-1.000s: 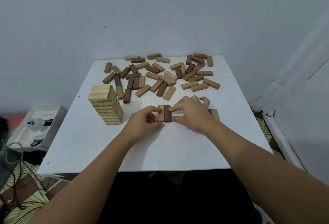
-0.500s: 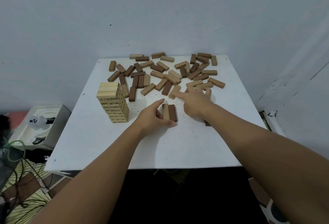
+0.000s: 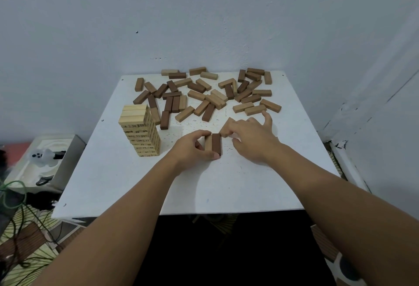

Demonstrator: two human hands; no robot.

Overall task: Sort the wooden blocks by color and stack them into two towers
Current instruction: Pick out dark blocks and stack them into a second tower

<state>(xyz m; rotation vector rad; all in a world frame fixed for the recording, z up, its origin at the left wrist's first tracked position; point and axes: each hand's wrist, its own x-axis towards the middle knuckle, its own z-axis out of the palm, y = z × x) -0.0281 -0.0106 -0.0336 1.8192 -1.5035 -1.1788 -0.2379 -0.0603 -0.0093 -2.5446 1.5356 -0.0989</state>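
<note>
- My two forearms reach in from the near edge over the white table (image 3: 127, 172), which stands against a pale wall (image 3: 204, 13).
- My left hand (image 3: 192, 149) rests on the tabletop with its fingers curled round a pair of blocks lying side by side: a tan block (image 3: 208, 142) and a dark brown block (image 3: 216, 143). The thumb lies at their near end and the fingertips at their far end, so the pair is pinched lengthwise between them.
- The two blocks touch along their long sides and lie flat on the table, near its middle.
- My right hand (image 3: 251, 139) is just to the right of that pair. Its index finger and thumb pinch a tan block (image 3: 226, 126) that is tilted, with its far end pointing away to the left. The little finger is stretched out toward the loose blocks; how the middle fingers lie I cannot tell.
- Left of my hands, well apart from the pair, stands a tower of pale blocks (image 3: 141, 130), upright, with dark printed numbers on its sides.
- Beyond the hands, a scatter of loose blocks (image 3: 204, 95) covers the far half of the table, tan and dark brown ones mixed, lying flat at all angles, some touching or overlapping.
- Off the table to the left, low down, sits a pale box (image 3: 68, 149) with a small white toy figure (image 3: 42, 156) on it, and green and dark cables (image 3: 13, 195) trail over the floor.
</note>
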